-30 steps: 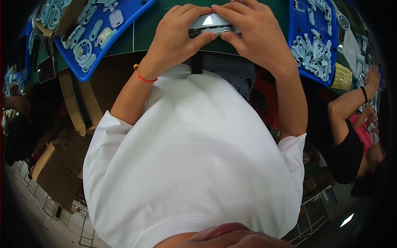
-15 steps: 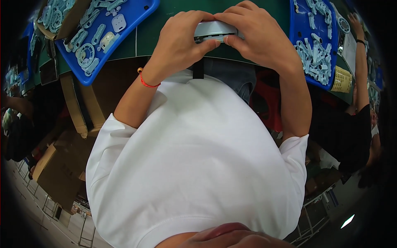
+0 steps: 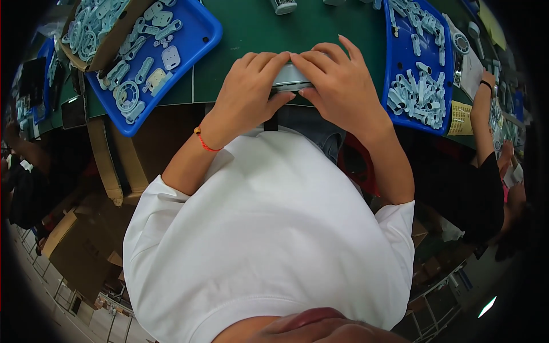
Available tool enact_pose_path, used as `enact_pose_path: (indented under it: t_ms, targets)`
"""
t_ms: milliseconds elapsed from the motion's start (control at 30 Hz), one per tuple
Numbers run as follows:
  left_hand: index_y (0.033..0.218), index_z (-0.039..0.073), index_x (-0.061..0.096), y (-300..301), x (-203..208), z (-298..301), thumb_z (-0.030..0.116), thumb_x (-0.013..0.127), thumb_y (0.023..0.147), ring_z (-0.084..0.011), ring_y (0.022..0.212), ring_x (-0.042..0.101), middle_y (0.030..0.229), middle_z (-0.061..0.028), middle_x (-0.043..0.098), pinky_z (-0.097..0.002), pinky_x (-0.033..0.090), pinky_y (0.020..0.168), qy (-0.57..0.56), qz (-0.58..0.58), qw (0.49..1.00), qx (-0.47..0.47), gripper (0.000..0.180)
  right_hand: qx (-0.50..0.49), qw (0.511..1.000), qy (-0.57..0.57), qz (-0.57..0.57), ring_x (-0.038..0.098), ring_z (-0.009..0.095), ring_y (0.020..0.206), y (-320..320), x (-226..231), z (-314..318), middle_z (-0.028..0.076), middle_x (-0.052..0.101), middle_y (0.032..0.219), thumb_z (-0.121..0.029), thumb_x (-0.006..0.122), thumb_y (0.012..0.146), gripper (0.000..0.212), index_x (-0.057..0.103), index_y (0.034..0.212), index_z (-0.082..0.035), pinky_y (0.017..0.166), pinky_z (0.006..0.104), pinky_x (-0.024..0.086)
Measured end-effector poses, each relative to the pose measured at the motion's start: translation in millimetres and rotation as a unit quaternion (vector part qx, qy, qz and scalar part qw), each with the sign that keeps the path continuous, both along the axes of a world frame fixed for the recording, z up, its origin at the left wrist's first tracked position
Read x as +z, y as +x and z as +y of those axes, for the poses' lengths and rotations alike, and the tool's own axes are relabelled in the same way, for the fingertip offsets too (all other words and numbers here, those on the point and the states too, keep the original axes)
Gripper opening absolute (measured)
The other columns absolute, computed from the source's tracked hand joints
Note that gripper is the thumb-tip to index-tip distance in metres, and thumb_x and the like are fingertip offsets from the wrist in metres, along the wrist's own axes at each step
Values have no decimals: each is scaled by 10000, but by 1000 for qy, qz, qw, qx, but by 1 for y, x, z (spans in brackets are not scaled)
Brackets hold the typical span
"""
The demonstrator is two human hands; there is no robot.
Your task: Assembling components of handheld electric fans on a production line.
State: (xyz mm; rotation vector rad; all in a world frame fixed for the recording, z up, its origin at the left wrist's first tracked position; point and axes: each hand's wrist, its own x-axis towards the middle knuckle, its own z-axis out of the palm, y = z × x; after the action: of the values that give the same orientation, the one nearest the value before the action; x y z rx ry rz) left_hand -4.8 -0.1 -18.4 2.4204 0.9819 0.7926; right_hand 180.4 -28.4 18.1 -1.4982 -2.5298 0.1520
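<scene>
Both hands, the left hand and right hand, are gripping a small grey part at the green table's near edge, between two blue trays.

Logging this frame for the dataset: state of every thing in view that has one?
left hand: closed on the grey part, fingers curled over its top
right hand: closed on the grey part, fingers spread
grey part: held between both hands at the table edge, mostly covered
left blue tray: on the green table, loaded with pale plastic pieces
right blue tray: on the table, loaded with pale plastic pieces
</scene>
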Motion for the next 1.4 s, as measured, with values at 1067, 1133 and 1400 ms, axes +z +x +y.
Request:
enact_pose_path:
  t_ms: [1067, 1133, 1400]
  targets:
    - [1350, 2, 191, 36, -6, -18, 75, 710, 680, -421, 842, 584, 1079, -241, 511, -441, 506, 673, -149, -130, 979, 43, 851, -276, 893, 5, 355, 607, 297, 555, -27, -16, -19, 160, 604, 647, -303, 548, 857, 312, 591, 922, 0, 528, 342, 468]
    - [1348, -12, 188, 39, -4, -17, 78, 716, 678, -418, 841, 586, 1069, -244, 516, -442, 508, 664, -123, -135, 982, 56, 858, -298, 900, 9, 318, 619, 275, 556, -25, -12, -15, 144, 615, 647, -352, 572, 850, 346, 609, 893, -11, 521, 324, 469]
    - [1289, -22, 336, 36, -11, 2, 115, 703, 698, -401, 801, 596, 1053, -244, 532, -426, 506, 630, -167, -155, 973, -24, 709, -222, 859, 105, 449, 457, 160, 535, -37, -26, -16, 38, 455, 578, -193, 699, 783, 286, 472, 678, -53, 493, 284, 374]
